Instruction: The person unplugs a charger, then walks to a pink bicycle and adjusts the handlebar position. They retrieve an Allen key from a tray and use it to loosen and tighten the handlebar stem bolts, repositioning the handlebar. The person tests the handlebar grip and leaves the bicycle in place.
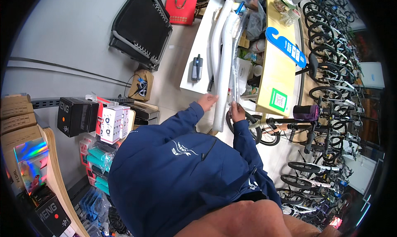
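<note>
A long white foam-wrapped tube (223, 71) is held at its lower end over the near edge of a white worktop (201, 42) in a bicycle shop, the left hand (207, 101) closed against its left side and the right hand (237, 111) pinched on the clear plastic sleeve (235, 59) beside it. The tube is seen running from the hands up along the worktop's right edge, where a second white padded piece (216, 38) is curved just beside it. One dark handheld device (197, 67) is laid near the middle of the worktop, well apart from both hands. Both forearms are covered by the sleeves of a dark blue jacket (182, 175). To the right of the worktop, one pale wooden counter (276, 67) is shown with one blue hanger-shaped card (285, 45) and one green-and-white square sign (278, 99) on its face. A single long row of bicycles (331, 71) is lined along the right wall; the count cannot be told. One black folded frame (140, 26) and one red paper bag (181, 10) are stood against the grey wall at the far side. At the left, shelves are stocked with two black boxes (74, 116) and two white cartons (111, 124).
</note>
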Available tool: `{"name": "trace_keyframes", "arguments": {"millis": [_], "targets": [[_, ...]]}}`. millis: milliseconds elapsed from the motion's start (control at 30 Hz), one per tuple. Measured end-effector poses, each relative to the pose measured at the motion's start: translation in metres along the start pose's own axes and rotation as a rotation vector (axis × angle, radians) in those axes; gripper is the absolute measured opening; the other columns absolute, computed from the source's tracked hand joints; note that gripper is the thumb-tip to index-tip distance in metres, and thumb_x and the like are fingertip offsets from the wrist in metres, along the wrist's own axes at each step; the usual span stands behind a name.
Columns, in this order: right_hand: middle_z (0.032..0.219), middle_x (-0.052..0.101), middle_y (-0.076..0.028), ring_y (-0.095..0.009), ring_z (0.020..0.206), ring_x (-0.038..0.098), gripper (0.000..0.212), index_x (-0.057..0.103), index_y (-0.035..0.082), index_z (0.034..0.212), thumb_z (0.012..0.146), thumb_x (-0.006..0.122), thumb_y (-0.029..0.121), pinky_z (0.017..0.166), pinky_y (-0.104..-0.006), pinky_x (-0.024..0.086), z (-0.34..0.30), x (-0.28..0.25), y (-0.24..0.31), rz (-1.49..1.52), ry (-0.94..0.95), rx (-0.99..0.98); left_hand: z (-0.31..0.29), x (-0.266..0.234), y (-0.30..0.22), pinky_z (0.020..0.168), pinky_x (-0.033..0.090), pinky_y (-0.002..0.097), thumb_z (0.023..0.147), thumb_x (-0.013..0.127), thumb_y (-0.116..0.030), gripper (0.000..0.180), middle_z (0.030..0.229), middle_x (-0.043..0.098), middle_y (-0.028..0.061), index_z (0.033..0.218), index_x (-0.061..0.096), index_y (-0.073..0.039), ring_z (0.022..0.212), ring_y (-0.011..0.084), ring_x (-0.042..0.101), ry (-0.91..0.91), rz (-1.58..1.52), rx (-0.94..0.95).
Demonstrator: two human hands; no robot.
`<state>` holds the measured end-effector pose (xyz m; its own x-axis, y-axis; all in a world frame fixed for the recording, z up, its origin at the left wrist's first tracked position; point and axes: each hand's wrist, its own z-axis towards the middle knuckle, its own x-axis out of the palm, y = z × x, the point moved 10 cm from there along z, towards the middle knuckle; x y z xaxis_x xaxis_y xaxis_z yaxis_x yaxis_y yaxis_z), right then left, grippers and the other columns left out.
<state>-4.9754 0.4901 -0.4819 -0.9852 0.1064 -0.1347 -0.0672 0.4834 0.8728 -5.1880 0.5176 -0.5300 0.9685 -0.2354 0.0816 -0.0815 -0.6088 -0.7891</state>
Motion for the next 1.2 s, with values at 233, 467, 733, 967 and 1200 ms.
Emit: {"name": "trace_keyframes", "arguments": {"millis": [233,467,733,967,1200], "targets": [[0.060,0.055,0.000,-0.010,0.049,0.051,0.053,0.064,0.004,0.083,0.106,0.057,0.052,0.046,-0.0284,0.039,0.023,-0.004,0.023,0.044,-0.095,-0.034,-0.019,0.048,0.006,0.087,0.061,0.0487,0.089,0.080,-0.053,0.087,0.125,0.066,0.0197,0.144,0.044,0.004,0.113,0.0309,0.068,0.145,0.073,-0.036],[0.069,0.062,-0.002,-0.012,0.058,0.058,0.053,0.067,0.004,0.100,0.103,0.058,0.057,0.049,-0.0294,0.046,0.047,-0.021,0.018,-0.030,-0.095,0.001,-0.012,0.060,0.010,0.089,0.061,0.0437,0.092,0.080,-0.044,0.075,0.124,0.069,0.0186,0.140,0.050,0.006,0.106,0.0273,0.072,0.190,0.028,0.034],[0.104,0.069,-0.013,-0.022,0.081,0.072,0.056,0.054,0.002,0.139,0.104,0.063,0.044,0.063,-0.0351,0.060,-0.013,-0.053,-0.036,0.104,-0.199,0.097,-0.010,0.064,0.009,0.091,0.061,0.0419,0.097,0.076,-0.039,0.064,0.123,0.070,0.0173,0.138,0.054,0.005,0.107,0.0252,0.072,0.276,-0.054,0.081],[0.130,0.066,-0.020,-0.031,0.104,0.072,0.066,0.045,0.002,0.148,0.104,0.062,0.048,0.082,-0.0428,0.062,-0.098,-0.076,-0.101,0.262,-0.196,0.320,-0.013,0.026,0.027,0.073,0.055,0.0378,0.101,0.070,-0.041,0.053,0.099,0.069,0.0097,0.126,0.057,0.004,0.080,0.0182,0.062,0.057,-0.064,0.047],[0.103,0.075,-0.011,-0.020,0.083,0.073,0.032,0.066,0.002,0.126,0.105,0.062,0.026,0.069,-0.0340,0.060,-0.134,-0.119,-0.160,0.133,-0.190,0.410,-0.062,-0.079,0.064,0.066,0.046,0.0388,0.102,0.063,-0.033,0.039,0.069,0.056,0.0106,0.083,0.060,0.001,0.066,0.0183,0.049,-0.475,0.202,0.262]]}}
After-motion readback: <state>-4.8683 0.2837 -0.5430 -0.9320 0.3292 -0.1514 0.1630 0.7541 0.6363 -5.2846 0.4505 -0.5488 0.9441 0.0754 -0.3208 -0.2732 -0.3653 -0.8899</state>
